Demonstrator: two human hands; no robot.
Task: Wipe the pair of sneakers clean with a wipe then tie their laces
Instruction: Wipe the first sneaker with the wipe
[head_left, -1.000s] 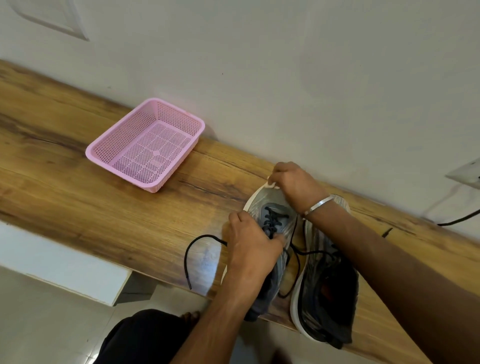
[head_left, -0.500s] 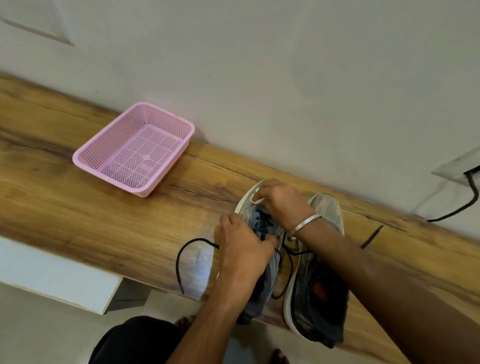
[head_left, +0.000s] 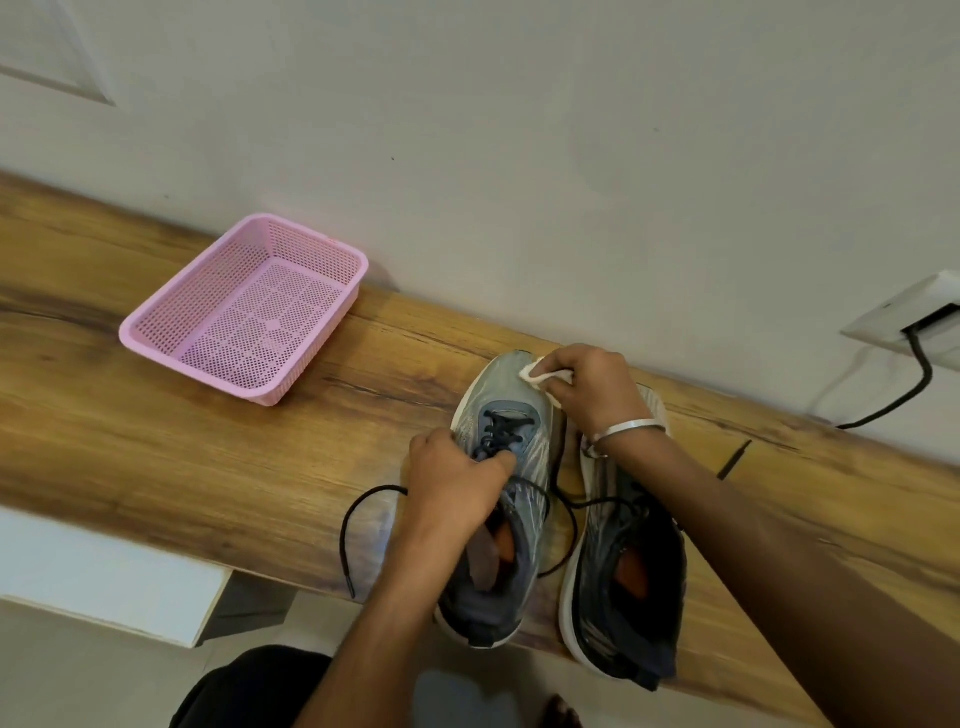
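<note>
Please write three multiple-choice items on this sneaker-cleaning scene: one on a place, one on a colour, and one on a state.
1. Where is the white wipe?
A. In the basket
B. At the toe of the left sneaker
C. On the floor

2. What colour is the mesh basket?
A. Pink
B. Green
C. Black

3. In what state are the left sneaker's laces?
A. Tied in a bow
B. Removed
C. Untied, ends trailing on the wooden shelf

Answers:
1 B: the right hand presses the wipe at that toe.
2 A: its plastic mesh is pink.
3 C: a loose black end curls beside the left hand.
</note>
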